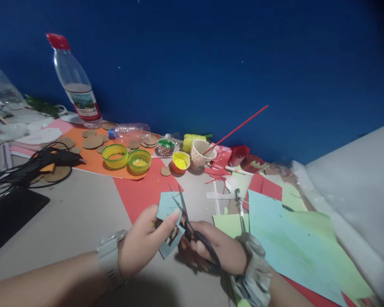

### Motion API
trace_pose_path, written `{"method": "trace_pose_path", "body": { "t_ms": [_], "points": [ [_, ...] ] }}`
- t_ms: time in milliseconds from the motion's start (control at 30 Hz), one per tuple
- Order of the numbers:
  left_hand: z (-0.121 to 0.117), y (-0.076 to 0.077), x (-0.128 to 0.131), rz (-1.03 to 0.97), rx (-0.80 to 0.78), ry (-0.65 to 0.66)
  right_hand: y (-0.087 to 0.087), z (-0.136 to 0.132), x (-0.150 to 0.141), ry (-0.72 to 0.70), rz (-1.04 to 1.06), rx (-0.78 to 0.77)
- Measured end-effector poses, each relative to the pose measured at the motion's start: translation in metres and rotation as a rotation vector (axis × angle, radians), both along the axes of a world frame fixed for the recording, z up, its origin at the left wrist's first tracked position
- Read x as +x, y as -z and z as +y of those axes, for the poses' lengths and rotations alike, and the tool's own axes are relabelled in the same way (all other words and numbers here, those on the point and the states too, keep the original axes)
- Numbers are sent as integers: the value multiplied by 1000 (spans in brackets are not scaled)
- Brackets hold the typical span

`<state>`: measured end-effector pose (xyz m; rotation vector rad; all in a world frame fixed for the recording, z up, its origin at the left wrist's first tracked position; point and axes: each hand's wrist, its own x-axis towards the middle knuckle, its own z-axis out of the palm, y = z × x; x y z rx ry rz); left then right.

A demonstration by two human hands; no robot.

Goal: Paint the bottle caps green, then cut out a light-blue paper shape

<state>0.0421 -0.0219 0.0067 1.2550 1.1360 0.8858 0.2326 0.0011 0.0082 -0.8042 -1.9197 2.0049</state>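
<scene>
My left hand [147, 238] pinches a small piece of light blue paper [169, 205], thumb on top, with dark drawn lines on it. In my right hand [211, 247] is a pair of scissors [208, 248] with black handles, my fingers through the loops. The scissor blades stand apart and point away from me, at the right edge of the paper. Whether a blade is cutting into the paper I cannot tell. Beneath lies a sheet of red paper [131, 194] on the grey table [92, 213].
Behind stand yellow-green striped rings [115, 157], a patterned cup [202, 155] with a red stick [240, 128], and a water bottle [78, 85]. At left are a glue gun [62, 157] and black phone-like slab [13, 217]. Blue paper [294, 243] and a pen [240, 209] lie right.
</scene>
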Motion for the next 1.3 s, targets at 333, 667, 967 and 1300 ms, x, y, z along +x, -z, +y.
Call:
{"method": "trace_pose_path", "body": {
  "t_ms": [333,667,967,1300],
  "points": [
    [0,-1,1,-48,6,27,0,-1,0,-2,9,-12],
    [-1,-2,0,-110,11,42,-1,0,0,-12,3,14],
    [-3,-2,1,-142,-29,-66,-3,0,-1,-26,-32,26],
    [-1,-3,1,-176,-22,-32,1,-1,1,-31,-24,21]
  ]
}}
